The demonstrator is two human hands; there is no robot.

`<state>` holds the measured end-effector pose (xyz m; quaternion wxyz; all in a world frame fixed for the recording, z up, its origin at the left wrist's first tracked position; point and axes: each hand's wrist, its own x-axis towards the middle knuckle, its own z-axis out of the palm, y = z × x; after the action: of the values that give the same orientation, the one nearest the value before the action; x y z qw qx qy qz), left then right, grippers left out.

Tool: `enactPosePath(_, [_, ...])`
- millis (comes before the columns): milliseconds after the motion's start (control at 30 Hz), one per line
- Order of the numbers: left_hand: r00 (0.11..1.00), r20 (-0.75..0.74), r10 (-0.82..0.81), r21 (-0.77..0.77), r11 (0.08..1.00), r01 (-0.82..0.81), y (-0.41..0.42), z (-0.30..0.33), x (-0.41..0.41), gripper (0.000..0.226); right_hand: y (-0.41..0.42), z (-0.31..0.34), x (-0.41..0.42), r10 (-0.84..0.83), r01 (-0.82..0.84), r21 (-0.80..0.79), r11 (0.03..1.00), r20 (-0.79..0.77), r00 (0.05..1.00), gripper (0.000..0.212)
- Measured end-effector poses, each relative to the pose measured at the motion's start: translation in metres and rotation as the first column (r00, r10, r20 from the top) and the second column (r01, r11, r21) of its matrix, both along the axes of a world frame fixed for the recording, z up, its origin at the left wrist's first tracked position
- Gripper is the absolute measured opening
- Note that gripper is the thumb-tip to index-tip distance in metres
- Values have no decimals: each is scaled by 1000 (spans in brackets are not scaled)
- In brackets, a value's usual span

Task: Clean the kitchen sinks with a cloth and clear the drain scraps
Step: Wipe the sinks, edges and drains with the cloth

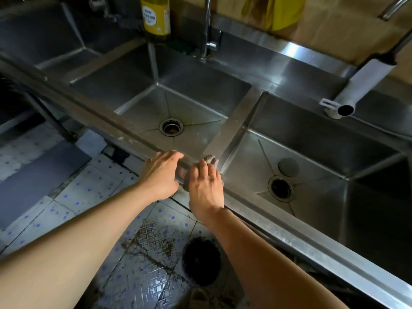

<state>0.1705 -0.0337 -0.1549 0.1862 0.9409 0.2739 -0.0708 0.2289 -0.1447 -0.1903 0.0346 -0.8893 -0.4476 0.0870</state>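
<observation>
Two steel sinks lie side by side: the middle sink (196, 103) and the right sink (312, 143). The middle sink's drain (171, 127) holds brownish scraps. The right sink's drain (280, 188) is dark, and a round stopper (288, 166) lies just behind it. My right hand (206, 186) presses a pale cloth (210, 159) onto the front rim where the divider (234, 126) meets it; most of the cloth is hidden under my fingers. My left hand (161, 172) rests on the front rim beside it, fingers straight over the edge.
A yellow detergent bottle (155, 17) stands on the back ledge, next to a chrome tap (206, 39). A white spout (356, 88) hangs over the right sink. A third sink (51, 34) is at the far left. On the tiled floor below stands a dark bin (201, 260).
</observation>
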Motion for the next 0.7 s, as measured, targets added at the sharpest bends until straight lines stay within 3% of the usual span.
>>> enactPosePath(233, [998,-38,53,-2,999,-53,11,9,0,67,-8,5,28,124,-92,145,985,-234,964,66])
enactPosePath(400, [999,-32,21,-6,1000,-22,16,13,15,66,-26,10,21,73,-40,138,990,-244,967,50])
enactPosePath(600, [997,-45,-59,-57,997,56,36,4,39,63,8,-2,46,-27,34,17,999,-294,955,74])
enactPosePath(700, [991,-42,-126,-89,989,122,58,-1,60,60,27,-2,64,-109,115,7,993,-257,960,71])
